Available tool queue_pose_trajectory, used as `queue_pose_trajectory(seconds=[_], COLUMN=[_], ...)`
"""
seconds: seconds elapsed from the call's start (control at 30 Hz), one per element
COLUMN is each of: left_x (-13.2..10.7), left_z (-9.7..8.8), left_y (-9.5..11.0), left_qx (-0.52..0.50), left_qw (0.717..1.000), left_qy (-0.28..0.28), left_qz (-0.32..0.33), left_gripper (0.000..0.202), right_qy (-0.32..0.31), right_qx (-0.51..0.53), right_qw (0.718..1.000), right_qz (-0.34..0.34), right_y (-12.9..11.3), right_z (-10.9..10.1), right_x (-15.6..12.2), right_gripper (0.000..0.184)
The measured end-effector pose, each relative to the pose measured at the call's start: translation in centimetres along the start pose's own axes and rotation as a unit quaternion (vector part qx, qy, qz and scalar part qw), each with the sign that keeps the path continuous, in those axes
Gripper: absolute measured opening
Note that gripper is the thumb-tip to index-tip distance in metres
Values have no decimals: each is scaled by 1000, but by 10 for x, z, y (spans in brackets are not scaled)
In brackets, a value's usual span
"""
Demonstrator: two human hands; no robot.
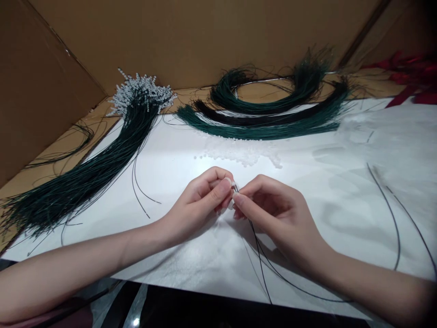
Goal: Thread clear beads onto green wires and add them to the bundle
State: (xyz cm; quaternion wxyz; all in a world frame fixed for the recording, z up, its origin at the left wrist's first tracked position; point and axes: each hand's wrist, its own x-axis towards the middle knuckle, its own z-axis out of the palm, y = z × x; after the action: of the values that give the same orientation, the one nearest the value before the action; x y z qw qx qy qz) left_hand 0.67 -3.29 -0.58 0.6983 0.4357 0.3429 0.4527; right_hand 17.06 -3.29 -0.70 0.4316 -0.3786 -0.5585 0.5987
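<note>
Head view: your left hand [209, 195] and right hand [278, 207] pinch the dark wires [258, 247] above the white board [167, 168]; likely light, springy, best gripped near the tips.

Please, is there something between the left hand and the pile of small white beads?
Nothing visible does. Only white work surface shows between the left hand and the small white beads. The held dark wires run from the right hand toward the near edge, away from the beads.

The left hand [208, 193] and right hand [276, 205] are bare, like both slim forearms. Dull mauve cloth [64, 314] shows below the left one.
</note>
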Motion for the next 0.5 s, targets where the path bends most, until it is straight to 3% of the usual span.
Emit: queue_pose_trajectory(seconds=[0.5], left_x=[2], left_z=[-5], left_y=[-1], left_qx=[28], left_qw=[999], left_qy=[-27], left_qz=[7], left_gripper=[14], right_qy=[2], right_qx=[-31], right_qw=[1000], right_qz=[1], right_y=[-1], right_z=[-1], right_x=[-1], right_gripper=[12])
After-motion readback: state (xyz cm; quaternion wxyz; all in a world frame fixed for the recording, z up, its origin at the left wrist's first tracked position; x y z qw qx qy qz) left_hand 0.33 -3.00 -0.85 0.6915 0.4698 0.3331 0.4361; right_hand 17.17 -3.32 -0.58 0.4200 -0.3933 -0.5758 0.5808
